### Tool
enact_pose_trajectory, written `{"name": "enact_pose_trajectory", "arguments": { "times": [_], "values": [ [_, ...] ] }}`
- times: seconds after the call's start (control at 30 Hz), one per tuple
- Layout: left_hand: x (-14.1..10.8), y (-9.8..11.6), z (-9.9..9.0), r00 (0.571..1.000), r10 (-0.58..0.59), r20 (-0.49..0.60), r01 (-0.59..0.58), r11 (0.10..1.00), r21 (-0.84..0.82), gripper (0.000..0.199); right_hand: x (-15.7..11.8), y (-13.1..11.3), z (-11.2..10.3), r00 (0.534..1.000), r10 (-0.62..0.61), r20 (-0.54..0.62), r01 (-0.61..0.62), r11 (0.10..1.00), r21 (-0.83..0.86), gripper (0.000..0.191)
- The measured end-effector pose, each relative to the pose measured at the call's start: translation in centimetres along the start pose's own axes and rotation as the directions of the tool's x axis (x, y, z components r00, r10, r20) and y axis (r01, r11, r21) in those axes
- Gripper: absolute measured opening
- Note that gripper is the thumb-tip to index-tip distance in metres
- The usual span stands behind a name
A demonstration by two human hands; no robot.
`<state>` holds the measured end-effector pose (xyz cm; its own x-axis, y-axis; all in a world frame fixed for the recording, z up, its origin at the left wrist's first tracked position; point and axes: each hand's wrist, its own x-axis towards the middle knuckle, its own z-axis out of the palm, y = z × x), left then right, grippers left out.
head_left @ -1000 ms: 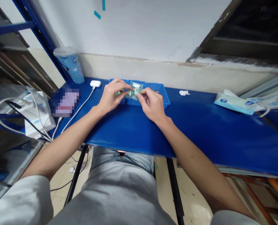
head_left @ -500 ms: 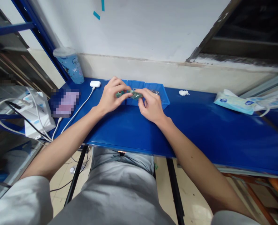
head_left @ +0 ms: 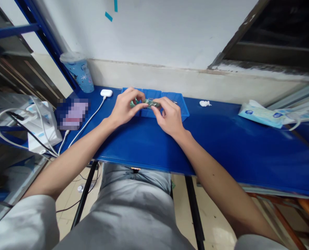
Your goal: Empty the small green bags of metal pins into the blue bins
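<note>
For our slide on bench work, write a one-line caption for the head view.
Left hand and right hand pinch a small green part over blue trays on a blue bench.

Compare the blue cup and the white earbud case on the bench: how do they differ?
The blue cup stands tall and upright with a pale lid; the earbud case lies low and flat. The cup is patterned blue, the case plain white. A white cable runs to the case, none to the cup. Both sit on the blue bench.

head cam | looks forward-down | blue table fairly near, probably seated
</note>
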<state>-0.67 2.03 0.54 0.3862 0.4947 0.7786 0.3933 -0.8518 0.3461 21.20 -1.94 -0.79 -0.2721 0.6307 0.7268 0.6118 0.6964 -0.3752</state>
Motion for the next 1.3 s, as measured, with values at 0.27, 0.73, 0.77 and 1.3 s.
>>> {"name": "enact_pose_trajectory", "arguments": {
  "times": [0.27, 0.73, 0.77, 1.3],
  "values": [
    [0.09, 0.18, -0.18, 0.999, 0.017, 0.049, -0.017, 1.000, 0.008, 0.040, 0.00, -0.23, -0.08, 1.000, 0.020, -0.004, -0.020, 1.000, 0.005, 0.024],
    [-0.05, -0.10, -0.14, 0.993, 0.002, 0.117, 0.000, 1.000, -0.018, 0.038, 0.03, -0.12, -0.09, 0.999, 0.035, -0.001, -0.035, 0.999, -0.019, 0.025],
    [-0.06, -0.15, -0.09, 0.994, 0.004, 0.113, -0.002, 1.000, -0.018, 0.038, 0.02, -0.12, -0.07, 0.999, 0.032, -0.004, -0.032, 0.999, -0.017, 0.024],
    [-0.18, -0.30, 0.39, 0.999, 0.018, 0.035, -0.015, 0.997, -0.074, 0.027, 0.01, 0.11, 0.57, 0.978, 0.196, -0.065, -0.184, 0.971, 0.156, 0.032]
  ]
}}
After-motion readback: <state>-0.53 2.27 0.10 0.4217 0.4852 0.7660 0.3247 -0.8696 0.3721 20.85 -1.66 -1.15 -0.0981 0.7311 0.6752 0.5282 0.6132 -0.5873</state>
